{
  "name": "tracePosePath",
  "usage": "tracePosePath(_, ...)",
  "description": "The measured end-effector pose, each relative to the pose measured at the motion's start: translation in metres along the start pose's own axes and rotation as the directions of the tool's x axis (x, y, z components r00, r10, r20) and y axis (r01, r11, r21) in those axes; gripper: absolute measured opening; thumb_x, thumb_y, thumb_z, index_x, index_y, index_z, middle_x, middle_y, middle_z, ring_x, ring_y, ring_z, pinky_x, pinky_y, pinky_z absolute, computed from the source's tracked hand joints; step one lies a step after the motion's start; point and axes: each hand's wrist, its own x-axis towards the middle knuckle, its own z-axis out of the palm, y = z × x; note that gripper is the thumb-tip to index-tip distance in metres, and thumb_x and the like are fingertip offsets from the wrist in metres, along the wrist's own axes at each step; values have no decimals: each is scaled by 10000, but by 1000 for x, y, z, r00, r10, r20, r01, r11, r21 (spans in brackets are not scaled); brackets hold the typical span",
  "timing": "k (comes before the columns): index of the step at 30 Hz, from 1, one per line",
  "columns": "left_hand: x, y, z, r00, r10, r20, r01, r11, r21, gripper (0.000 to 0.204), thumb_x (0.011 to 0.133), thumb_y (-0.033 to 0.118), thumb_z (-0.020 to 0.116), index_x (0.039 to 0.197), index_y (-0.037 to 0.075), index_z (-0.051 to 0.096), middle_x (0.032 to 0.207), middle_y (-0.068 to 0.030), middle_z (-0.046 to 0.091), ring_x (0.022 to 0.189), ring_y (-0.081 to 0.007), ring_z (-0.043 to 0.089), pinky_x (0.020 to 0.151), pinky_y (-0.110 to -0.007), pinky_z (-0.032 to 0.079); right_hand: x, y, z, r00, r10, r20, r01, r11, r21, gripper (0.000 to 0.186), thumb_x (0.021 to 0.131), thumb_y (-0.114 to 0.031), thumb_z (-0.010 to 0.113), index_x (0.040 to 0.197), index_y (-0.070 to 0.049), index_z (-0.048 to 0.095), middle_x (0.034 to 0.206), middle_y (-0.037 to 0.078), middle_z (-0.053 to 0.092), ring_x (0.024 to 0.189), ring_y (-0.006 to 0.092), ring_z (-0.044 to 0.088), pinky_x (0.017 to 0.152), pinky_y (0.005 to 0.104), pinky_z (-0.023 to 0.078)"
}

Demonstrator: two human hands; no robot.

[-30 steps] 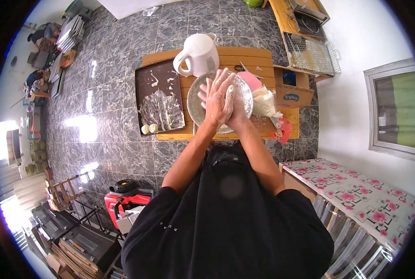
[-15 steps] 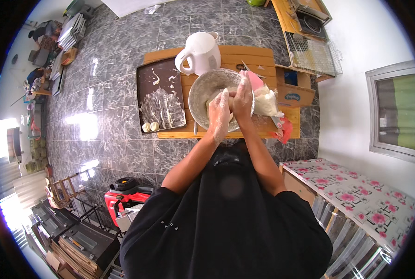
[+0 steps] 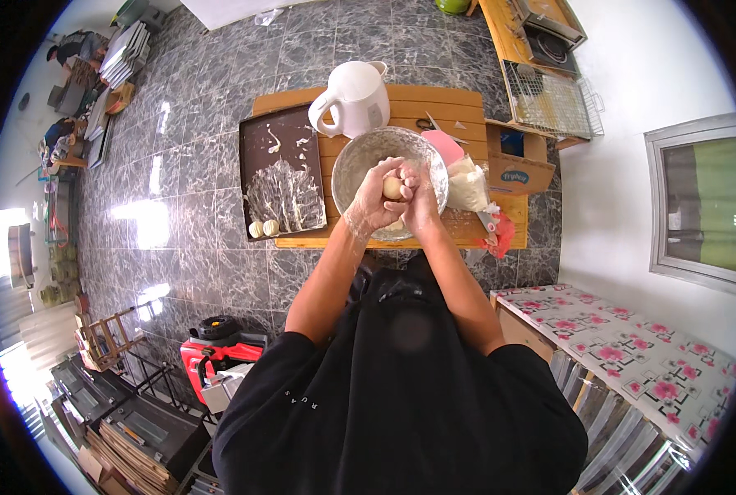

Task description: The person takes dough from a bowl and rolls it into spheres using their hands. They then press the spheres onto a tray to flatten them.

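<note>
Above a floury metal bowl [image 3: 353, 153], both hands come together around a small pale dough ball [image 3: 393, 188]. My left hand [image 3: 372, 200] cups it from the left, its fingers curled. My right hand [image 3: 421, 198] closes over it from the other side, flour on its fingers. Some more dough shows low in the bowl, partly hidden beneath the hands. To the left lies a dark baking tray [image 3: 284, 128] smeared with white. Two round dough balls [image 3: 264, 228] rest in its near left corner.
A white electric kettle [image 3: 359, 99] stands behind the bowl on the wooden table [image 3: 442, 99]. Right of the bowl are scissors [image 3: 425, 124], a pink scraper-like piece [image 3: 444, 147], an opened flour bag [image 3: 468, 186] and red plastic [image 3: 501, 235]. A cardboard box [image 3: 526, 175] sits beyond.
My hands have shifted from upright and pressed together to cupped and turned, so the dough ball now shows between them. They have also drawn slightly apart at the fingertips.
</note>
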Motion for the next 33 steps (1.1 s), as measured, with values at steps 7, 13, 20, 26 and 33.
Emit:
tracePosePath(7, 1, -22, 12, 730, 659, -183, -354, 592, 724, 346, 978, 294, 510, 782, 26, 605, 767, -54, 624, 648, -115, 585, 582, -246, 478, 4, 5, 5, 974, 120, 191, -174, 940, 295, 471, 1006, -431, 359, 1164, -44, 578, 1029, 54, 600, 948, 166, 579, 867, 306, 481)
tracePosePath(13, -7, -21, 27, 643, 766, 5, -401, 331, 854, 281, 979, 234, 520, 927, 3, 672, 879, -63, 660, 833, -160, 619, 769, -291, 485, 5, -1, 13, 972, 59, 226, -113, 965, 238, 481, 997, -330, 396, 1334, 3, 479, 1361, 156, 518, 1252, 260, 500, 1084, 358, 370)
tracePosePath(20, 15, -39, 2, 525, 605, 599, 97, -741, 664, 298, 913, 240, 540, 1138, 77, 649, 1293, -140, 570, 1260, -343, 476, 1088, -508, 313, 27, 15, -1, 846, 21, 532, -322, 816, 480, 674, 1001, -507, 209, 1486, -40, 242, 1511, 180, 320, 1380, 334, 336, 1158, 439, 223)
tracePosePath(26, 20, -16, 0, 562, 588, 582, 32, -718, 695, 433, 936, 312, 518, 1328, 128, 537, 1418, -119, 469, 1363, -321, 365, 1143, -570, 140, 29, 28, -11, 785, -2, 619, -346, 827, 443, 683, 993, -539, 238, 1506, -90, 199, 1541, 149, 256, 1401, 331, 289, 1155, 454, 243)
tracePosePath(33, 14, -45, -6, 638, 581, 506, -127, -569, 813, 467, 956, 315, 482, 1383, 125, 492, 1482, -156, 388, 1415, -361, 264, 1152, -562, 77, 13, 3, 10, 896, -10, 444, -225, 853, 471, 699, 977, -545, 282, 1492, -75, 229, 1518, 136, 301, 1387, 305, 317, 1143, 472, 259)
